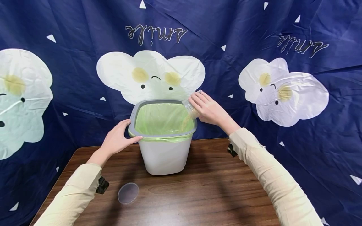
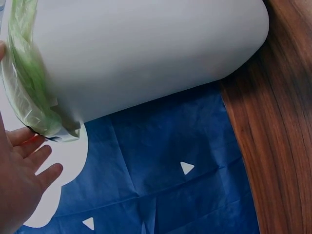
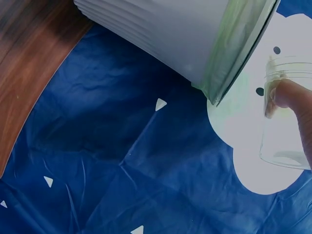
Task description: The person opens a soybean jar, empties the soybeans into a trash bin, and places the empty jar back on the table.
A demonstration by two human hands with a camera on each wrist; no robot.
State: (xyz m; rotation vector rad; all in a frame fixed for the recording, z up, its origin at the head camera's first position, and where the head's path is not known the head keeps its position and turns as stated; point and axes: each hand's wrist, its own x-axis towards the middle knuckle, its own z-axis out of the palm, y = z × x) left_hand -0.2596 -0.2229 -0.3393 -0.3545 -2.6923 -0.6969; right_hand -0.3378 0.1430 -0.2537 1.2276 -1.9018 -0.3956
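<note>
My right hand (image 1: 208, 110) grips a clear jar (image 1: 187, 105), tipped mouth-down over the right side of the bin. Pale tan grains (image 1: 185, 122) stream from it toward the green bin liner (image 1: 158, 116). In the right wrist view, the thumb lies across the jar (image 3: 282, 131), below its threaded neck. A white trash bin (image 1: 167, 157) with a grey rim (image 1: 164, 136) stands upright. My left hand (image 1: 118, 136) touches the bin's near left corner, thumb on the front rim and fingers at the side. The left wrist view shows those fingers (image 2: 44, 158) spread and relaxed.
A round clear lid (image 1: 128, 193) lies flat on the brown wooden table (image 1: 181, 201), in front of the bin to the left. Behind the table hangs a dark blue curtain (image 1: 220, 72) with white cloud prints.
</note>
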